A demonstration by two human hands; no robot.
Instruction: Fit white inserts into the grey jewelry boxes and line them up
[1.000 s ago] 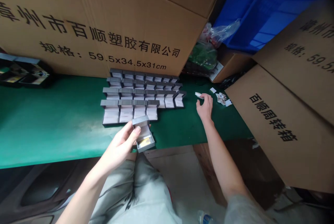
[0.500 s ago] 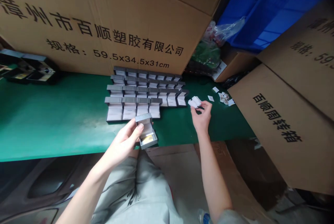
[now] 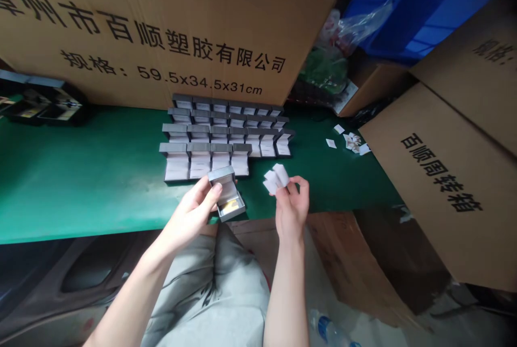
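Your left hand (image 3: 194,209) curls around an open grey jewellery box (image 3: 226,194), fingers pressed to its side, just off the front row of open boxes (image 3: 205,161) on the green-topped bench (image 3: 81,174). Tilted like that, the gold-coloured piece (image 3: 229,207) inside could slide out if your grip slackens. Your right hand (image 3: 293,209) pinches a few small white cards (image 3: 274,178), and a loose pinch could drop them past the bench edge.
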